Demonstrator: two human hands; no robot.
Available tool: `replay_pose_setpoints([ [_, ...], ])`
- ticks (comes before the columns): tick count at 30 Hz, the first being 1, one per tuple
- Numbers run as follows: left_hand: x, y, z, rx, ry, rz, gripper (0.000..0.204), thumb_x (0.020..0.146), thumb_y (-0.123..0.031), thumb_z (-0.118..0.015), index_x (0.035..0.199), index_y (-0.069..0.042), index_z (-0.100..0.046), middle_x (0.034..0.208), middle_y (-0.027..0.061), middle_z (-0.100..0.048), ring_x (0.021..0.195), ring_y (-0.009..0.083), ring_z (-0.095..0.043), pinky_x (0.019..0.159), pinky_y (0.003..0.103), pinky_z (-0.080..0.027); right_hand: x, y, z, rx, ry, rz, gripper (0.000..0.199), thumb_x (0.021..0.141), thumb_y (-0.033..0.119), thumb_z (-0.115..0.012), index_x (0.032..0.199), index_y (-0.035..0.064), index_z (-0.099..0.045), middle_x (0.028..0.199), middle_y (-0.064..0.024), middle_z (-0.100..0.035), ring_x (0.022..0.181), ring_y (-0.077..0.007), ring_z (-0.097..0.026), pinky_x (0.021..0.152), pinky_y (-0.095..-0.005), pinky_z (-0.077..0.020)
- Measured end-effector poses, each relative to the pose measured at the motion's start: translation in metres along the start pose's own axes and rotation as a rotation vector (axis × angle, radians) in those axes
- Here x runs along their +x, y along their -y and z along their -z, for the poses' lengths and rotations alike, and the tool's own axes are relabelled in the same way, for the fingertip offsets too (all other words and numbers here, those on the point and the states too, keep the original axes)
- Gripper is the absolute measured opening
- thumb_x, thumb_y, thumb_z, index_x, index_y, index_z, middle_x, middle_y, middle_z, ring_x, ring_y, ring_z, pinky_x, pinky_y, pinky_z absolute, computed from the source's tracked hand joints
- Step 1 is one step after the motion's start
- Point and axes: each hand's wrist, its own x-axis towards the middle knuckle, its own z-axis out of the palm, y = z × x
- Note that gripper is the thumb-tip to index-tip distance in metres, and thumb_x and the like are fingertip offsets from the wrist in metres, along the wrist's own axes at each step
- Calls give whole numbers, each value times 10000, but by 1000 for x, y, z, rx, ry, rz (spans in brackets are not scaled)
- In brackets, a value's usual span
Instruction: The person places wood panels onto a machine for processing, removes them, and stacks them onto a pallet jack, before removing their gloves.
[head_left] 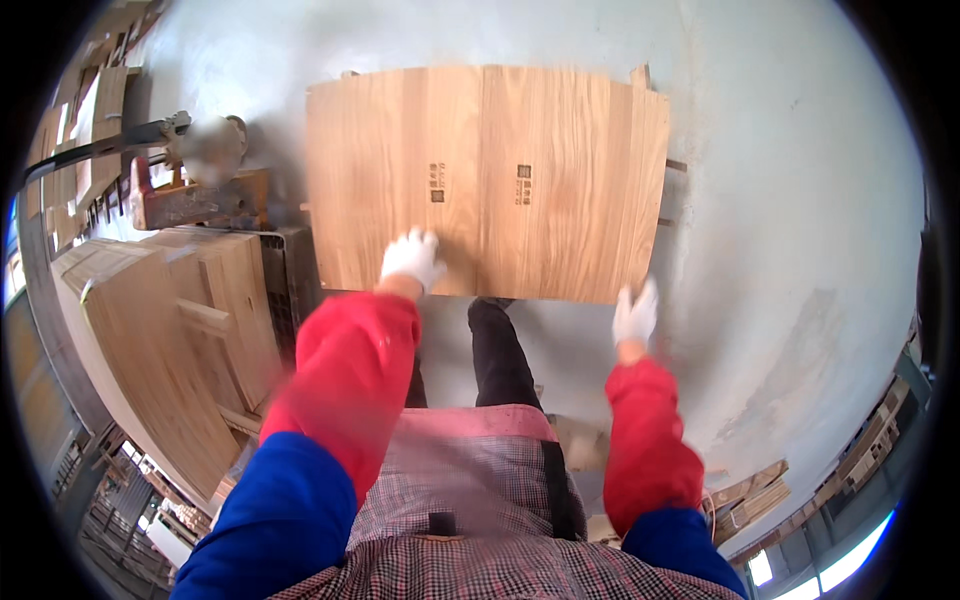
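A large light-wood panel [500, 150] with two small dark stamped marks lies flat in front of me over the grey floor. My left hand [411, 258], in a white glove, rests flat on the panel near its front edge. My right hand [636, 315], also gloved in white, sits just below the panel's front right corner, at or beside its edge; whether it grips the edge I cannot tell. Both forearms wear red sleeve covers over blue sleeves. A checked apron covers my front.
A stack of similar wood panels [170, 330] stands at the left, with a rusty metal machine part [190, 200] and a black hose behind it. Wood offcuts [750, 495] lie on the grey concrete floor [800, 200] at the lower right.
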Motion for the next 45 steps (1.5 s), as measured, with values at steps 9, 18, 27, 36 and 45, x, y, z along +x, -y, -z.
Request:
replay_pose_setpoints([
  [9,-235,16,-41,-1016,434,-49,438,953,-357,-530,1228,-16,-521,1107,155,-623,1062,242,-581,927,351,-451,-252,87,49,1177,691,-334,434,967,334,-490,1227,-10,-537,1151,-135,-607,1075,-240,-572,962,-360,-433],
  [18,-353,135,163,-1559,-132,-3,445,1000,-368,-352,899,-54,-651,762,44,-655,617,132,-610,570,291,-540,-347,393,72,1470,1449,-49,748,930,613,-343,1486,132,-206,1506,-90,-288,1345,-279,-331,1094,-488,-266],
  [27,-447,214,104,-1013,-847,324,465,965,-442,-343,935,-112,-668,843,178,-659,844,397,-609,750,450,-492,-428,462,67,955,1927,202,711,938,536,-426,1495,169,-180,1545,-66,-201,1413,-259,-206,1123,-460,-201],
  [36,-509,252,91,-1591,-1183,225,418,965,-440,-441,990,-78,-647,817,94,-685,776,262,-661,681,366,-521,-480,516,68,706,2117,399,664,947,539,-409,1445,112,-309,1504,-109,-290,1364,-272,-304,1115,-421,-240],
  [45,-536,292,94,-1120,-1178,577,461,953,-442,-408,827,-88,-674,796,150,-673,739,328,-652,670,413,-511,-522,533,41,649,2186,421,556,1014,439,-272,1448,94,-303,1511,-96,-281,1370,-234,-278,1034,-403,-303],
])
